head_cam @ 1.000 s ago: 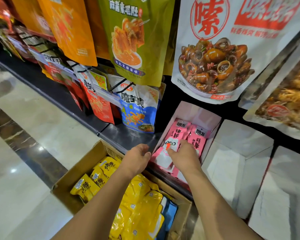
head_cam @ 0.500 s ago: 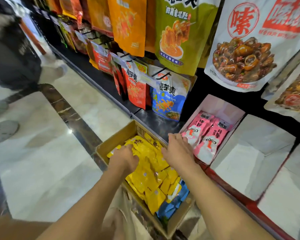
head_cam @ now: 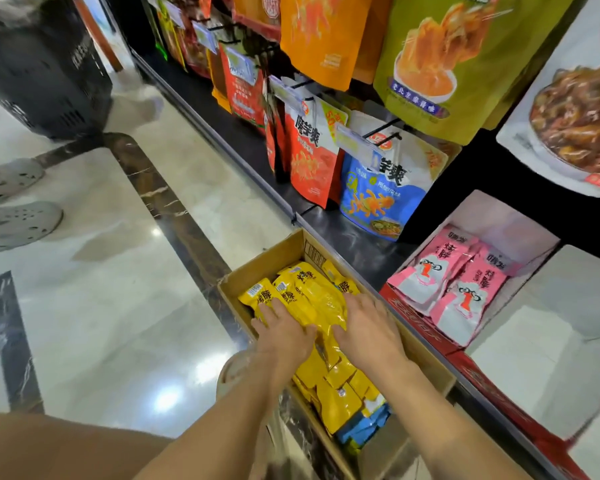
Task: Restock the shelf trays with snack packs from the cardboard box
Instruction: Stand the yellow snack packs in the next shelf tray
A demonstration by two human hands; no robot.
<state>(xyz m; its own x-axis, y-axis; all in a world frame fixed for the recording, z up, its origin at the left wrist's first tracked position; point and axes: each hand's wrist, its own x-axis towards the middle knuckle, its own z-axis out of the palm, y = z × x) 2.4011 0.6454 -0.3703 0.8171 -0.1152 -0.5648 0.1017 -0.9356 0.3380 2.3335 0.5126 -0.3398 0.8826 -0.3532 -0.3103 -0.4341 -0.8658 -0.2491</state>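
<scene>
A cardboard box (head_cam: 257, 270) stands on the floor against the shelf base, filled with yellow snack packs (head_cam: 312, 292) and a few blue packs (head_cam: 364, 427) at its near end. My left hand (head_cam: 284, 332) and my right hand (head_cam: 368, 327) lie inside the box, fingers fairly straight, pressing on either side of a heap of yellow packs. To the right, a white shelf tray (head_cam: 506, 216) holds pink snack packs (head_cam: 440, 282) in two rows. Beside it sits a white tray (head_cam: 568, 306) with nothing in it.
Large snack bags hang from pegs above the trays, among them a blue bag (head_cam: 378, 199) and a red bag (head_cam: 309, 164). Another person's feet in grey clogs (head_cam: 18, 223) stand at the left near a black basket (head_cam: 45, 71). Glossy marble floor (head_cam: 118, 306) spreads left of the box.
Both hands have left the pink-pack tray and dropped into the cardboard box onto the yellow packs. My view has swung left and down, bringing the aisle and another person's feet into sight.
</scene>
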